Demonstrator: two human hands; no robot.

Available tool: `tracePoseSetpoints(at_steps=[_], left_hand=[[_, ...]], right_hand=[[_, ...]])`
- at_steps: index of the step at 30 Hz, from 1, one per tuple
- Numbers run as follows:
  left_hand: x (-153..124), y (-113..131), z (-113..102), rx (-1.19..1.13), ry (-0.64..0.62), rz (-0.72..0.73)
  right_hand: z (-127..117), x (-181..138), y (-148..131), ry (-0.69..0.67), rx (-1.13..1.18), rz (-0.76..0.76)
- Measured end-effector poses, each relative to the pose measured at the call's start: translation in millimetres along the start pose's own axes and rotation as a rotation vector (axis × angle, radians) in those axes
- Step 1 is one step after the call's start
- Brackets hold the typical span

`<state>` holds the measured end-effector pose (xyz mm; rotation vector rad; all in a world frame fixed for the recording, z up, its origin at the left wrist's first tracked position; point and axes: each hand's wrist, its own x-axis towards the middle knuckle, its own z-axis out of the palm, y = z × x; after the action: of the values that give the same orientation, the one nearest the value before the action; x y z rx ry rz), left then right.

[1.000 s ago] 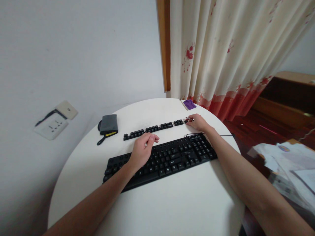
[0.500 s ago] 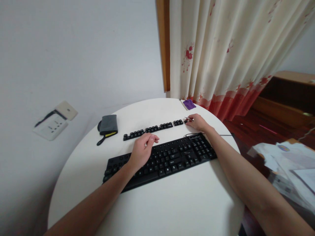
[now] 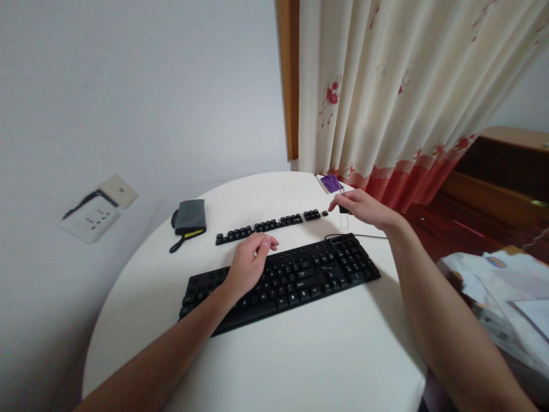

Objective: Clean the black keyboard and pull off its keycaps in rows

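Note:
A black keyboard point(image 3: 295, 274) lies on the white round table, its top row of keys off. My left hand point(image 3: 251, 257) rests over its upper left part, fingers curled together with nothing visible in them. Behind the keyboard runs a line of loose black keycaps point(image 3: 274, 224). At the right end of that line, my right hand point(image 3: 358, 205) reaches with its index finger beside a single keycap point(image 3: 325, 213). A wire keycap puller point(image 3: 344, 210) with a black middle is held in this hand, its wire loops pointing up and down.
A grey pouch point(image 3: 191, 217) with a yellow edge and a loop stands at the table's left. Near the curtain point(image 3: 369, 97) at the back lies a purple cloth point(image 3: 331, 183). The keyboard's cable point(image 3: 364, 235) runs right. Papers point(image 3: 510, 286) are piled beyond the table's right edge.
My right hand has lifted and shifted right, with the keycap puller turned upright in it. The last keycap now shows uncovered at the end of the line. My left hand has stayed put.

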<state>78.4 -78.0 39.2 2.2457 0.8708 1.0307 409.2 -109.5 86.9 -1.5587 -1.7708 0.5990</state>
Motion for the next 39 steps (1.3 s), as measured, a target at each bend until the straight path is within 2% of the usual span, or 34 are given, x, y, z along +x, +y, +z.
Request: tracePoseSetpoints(at_steps=[3, 5, 12, 18, 25, 30, 35, 39], left_hand=[[0.3, -0.3, -0.3, 0.005, -0.005, -0.005], [0.5, -0.1, -0.3, 0.003, -0.004, -0.004], [0.3, -0.9, 0.2, 0.0, -0.008, -0.004], [0.8, -1.1, 0.9, -0.001, -0.014, -0.012], [0.5, 1.6, -0.1, 0.008, -0.017, 0.003], [0.7, 1.0, 0.0, 0.007, -0.029, 0.0], [0.1, 0.4, 0.6, 0.005, -0.046, 0.003], [-0.2, -0.2, 0.8, 0.003, -0.06, 0.004]], right_hand=[[-4.8, -8.8, -6.7, -0.215, -0.017, 0.01], [-6.4, -11.4, -6.7, -0.313, 0.003, 0.007], [-8.8, -12.8, -4.7, -0.391, 0.144, 0.052], [-6.0, -17.9, -7.7, -0.56, 0.235, 0.111], [-3.0, -10.7, -0.1, -0.479, 0.134, 0.134], [6.2, -2.3, 9.7, -0.47, 0.122, 0.181], [17.2, 2.4, 10.9, -0.383, 0.089, 0.203], [20.8, 3.6, 5.0, -0.252, 0.197, 0.176]])
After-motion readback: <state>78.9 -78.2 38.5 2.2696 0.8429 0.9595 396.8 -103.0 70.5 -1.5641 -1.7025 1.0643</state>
